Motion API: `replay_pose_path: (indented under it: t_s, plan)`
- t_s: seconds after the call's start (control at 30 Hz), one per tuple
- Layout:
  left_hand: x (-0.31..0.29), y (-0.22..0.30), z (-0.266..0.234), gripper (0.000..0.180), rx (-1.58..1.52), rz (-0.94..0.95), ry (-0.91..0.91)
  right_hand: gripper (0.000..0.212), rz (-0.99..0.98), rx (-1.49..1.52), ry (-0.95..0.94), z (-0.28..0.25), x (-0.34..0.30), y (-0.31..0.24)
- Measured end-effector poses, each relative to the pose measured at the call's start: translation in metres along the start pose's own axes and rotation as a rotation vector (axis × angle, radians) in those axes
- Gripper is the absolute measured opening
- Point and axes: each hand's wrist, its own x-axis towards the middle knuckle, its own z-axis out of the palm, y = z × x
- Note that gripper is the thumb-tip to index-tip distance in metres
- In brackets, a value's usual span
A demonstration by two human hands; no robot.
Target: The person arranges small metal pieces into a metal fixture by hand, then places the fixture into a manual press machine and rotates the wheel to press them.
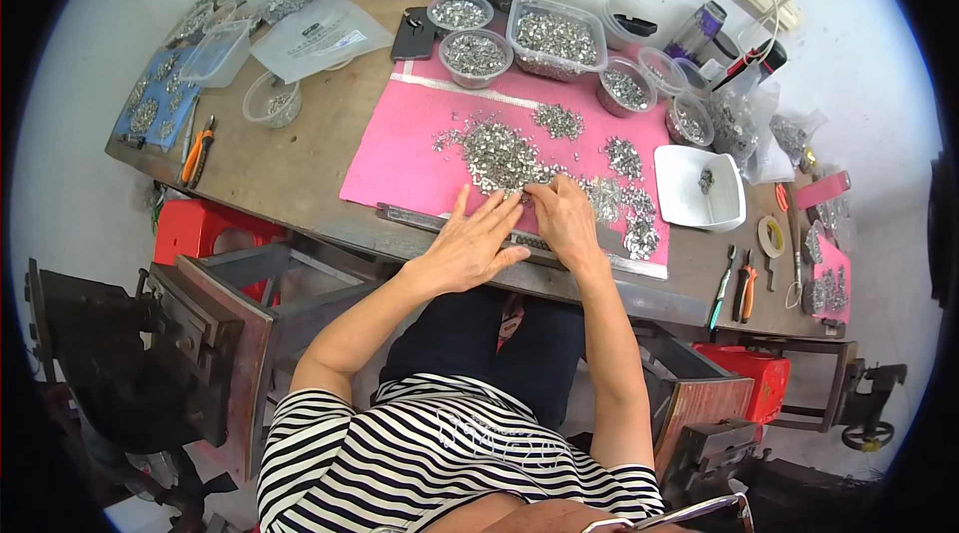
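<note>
Currently, the left hand (474, 242) spreads by the near edge of the metal bits (499, 153); the right hand (565, 221) bunches, grip unclear.

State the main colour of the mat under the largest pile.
The mat is pink; the head view shows it best.

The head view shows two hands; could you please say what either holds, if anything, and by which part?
The left hand is spread, gripping nothing visible. The right hand is bunched beside the metal pieces; whether it pinches one cannot be told.
</note>
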Motion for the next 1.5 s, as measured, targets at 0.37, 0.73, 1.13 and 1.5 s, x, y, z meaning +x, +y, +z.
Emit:
replay_pose_path:
  t_s: [0.37, 0.73, 1.13, 1.5]
  plan:
    - [0.003, -0.056, -0.020, 0.009, -0.132, -0.096, 0.595, 0.009, -0.101, 0.069, 0.052, -0.006, -0.006, 0.011]
    - [0.025, -0.064, -0.011, 0.010, -0.057, -0.013, 0.420, 0.013, 0.020, 0.177, 0.056, -0.004, -0.006, 0.004]
    - [0.019, -0.063, -0.014, 0.009, -0.107, -0.011, 0.426, 0.012, -0.055, 0.039, 0.083, -0.005, -0.002, 0.000]
    - [0.022, -0.063, -0.015, 0.006, 0.018, 0.083, 0.341, 0.011, -0.014, 0.090, 0.078, -0.004, -0.006, 0.001]
